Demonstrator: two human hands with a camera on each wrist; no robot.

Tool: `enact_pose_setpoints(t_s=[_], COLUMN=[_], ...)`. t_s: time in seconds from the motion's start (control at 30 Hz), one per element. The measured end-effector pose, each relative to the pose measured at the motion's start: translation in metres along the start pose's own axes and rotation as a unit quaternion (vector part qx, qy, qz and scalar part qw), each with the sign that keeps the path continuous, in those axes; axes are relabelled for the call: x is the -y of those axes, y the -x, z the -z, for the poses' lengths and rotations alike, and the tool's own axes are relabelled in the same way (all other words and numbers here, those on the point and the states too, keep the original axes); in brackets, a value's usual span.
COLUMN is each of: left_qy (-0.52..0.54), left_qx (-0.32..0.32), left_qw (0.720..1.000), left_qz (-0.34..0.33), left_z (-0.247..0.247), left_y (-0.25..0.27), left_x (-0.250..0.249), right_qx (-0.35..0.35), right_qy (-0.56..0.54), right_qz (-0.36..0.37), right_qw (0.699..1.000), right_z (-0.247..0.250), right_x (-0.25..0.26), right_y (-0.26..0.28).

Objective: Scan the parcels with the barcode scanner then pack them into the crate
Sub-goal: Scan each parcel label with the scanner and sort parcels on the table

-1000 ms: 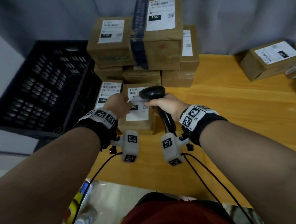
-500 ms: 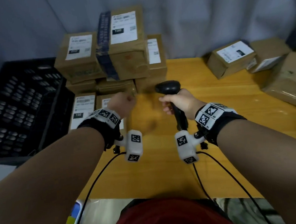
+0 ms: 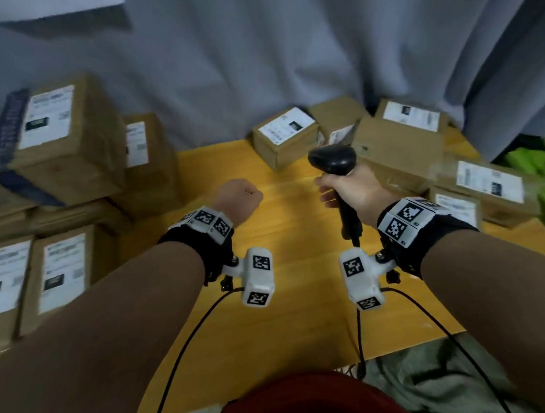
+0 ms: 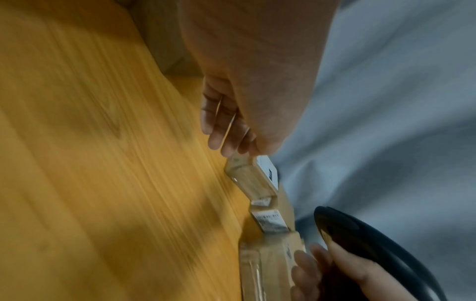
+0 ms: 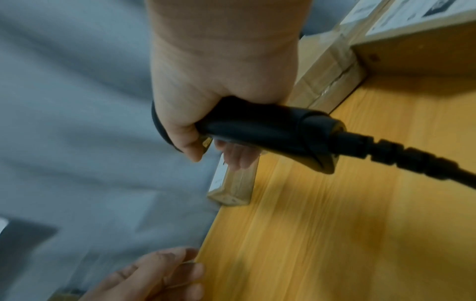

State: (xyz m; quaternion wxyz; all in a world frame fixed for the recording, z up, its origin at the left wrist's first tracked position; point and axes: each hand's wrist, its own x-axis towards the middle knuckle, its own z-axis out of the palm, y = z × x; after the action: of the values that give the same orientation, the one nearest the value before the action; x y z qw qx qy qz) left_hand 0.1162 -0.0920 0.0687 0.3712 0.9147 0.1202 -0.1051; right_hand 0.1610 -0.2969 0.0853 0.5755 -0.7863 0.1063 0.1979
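1. The task looks to be in its early or middle part. Many cardboard parcels sit on the wooden table (image 3: 297, 301), and the crate is out of view, so I cannot tell how many are already packed.
2. The right hand (image 3: 357, 190) is wrapped around the handle of the black barcode scanner (image 3: 334, 161), holding it upright above the table with its head towards the right-hand parcels. Its cable (image 5: 412, 160) trails from the base of the handle.
3. The left hand (image 3: 240, 200) is loosely curled and holds nothing, hovering over bare tabletop between the two groups of parcels.
4. A stack of parcels (image 3: 64, 150) stands at the left, with two more labelled parcels (image 3: 63, 279) in front of it.
5. At the right lies a looser group. A small labelled box (image 3: 287, 136) is nearest the scanner, with larger boxes (image 3: 399, 142) behind and beside it.
6. My guess is that the right-hand group is waiting to be scanned and packed.
7. Materials:
   - The parcels are brown corrugated cardboard with squared edges, glossy clear tape and white paper labels.
   - One tall box carries a dark blue tape band (image 3: 8, 137).
   - The table is smooth, yellow-toned wood grain.
   - A grey fabric curtain (image 3: 286, 60) hangs in soft folds behind.
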Motion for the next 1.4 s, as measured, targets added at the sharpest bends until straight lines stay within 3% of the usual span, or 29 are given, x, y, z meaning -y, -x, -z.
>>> enact_pose_setpoints(t_s=[0.23, 0.43, 0.57, 0.87, 1.0, 1.2, 1.23, 1.33, 1.4], left_qy=[0.028, 0.076, 0.107, 0.169, 0.238, 0.296, 0.303, 0.323, 0.323], left_qx=[0.042, 0.086, 0.078, 0.112, 0.019, -0.077, -0.071, 0.027, 0.034], left_qw=[0.999, 0.99, 0.985, 0.971, 0.953, 0.912, 0.909, 0.906, 0.91], left_qz=[-0.019, 0.079, 0.109, 0.123, 0.187, 0.275, 0.277, 0.274, 0.258], left_z=[-0.056, -0.1, -0.123, -0.131, -0.129, -0.107, -0.107, -0.105, -0.103], left_y=[-0.032, -0.083, -0.108, -0.122, -0.111, -0.072, -0.065, -0.044, -0.035], left_x=[-0.085, -0.126, -0.145, -0.149, -0.123, -0.081, -0.076, -0.068, -0.067], right_qx=[-0.089, -0.141, -0.124, -0.064, -0.042, 0.086, 0.095, 0.121, 0.135], right_qy=[0.079, 0.148, 0.152, 0.052, 0.093, 0.117, 0.092, 0.005, -0.025], right_qz=[0.028, -0.022, -0.044, -0.079, -0.101, -0.124, -0.127, -0.147, -0.15], right_qw=[0.992, 0.979, 0.98, 0.993, 0.99, 0.982, 0.983, 0.982, 0.979], right_z=[0.11, 0.17, 0.193, 0.197, 0.184, 0.137, 0.128, 0.109, 0.102], right_x=[-0.005, -0.004, -0.016, -0.014, -0.012, -0.026, -0.029, -0.04, -0.049], right_y=[-0.026, -0.081, -0.129, -0.142, -0.135, -0.102, -0.099, -0.086, -0.079])
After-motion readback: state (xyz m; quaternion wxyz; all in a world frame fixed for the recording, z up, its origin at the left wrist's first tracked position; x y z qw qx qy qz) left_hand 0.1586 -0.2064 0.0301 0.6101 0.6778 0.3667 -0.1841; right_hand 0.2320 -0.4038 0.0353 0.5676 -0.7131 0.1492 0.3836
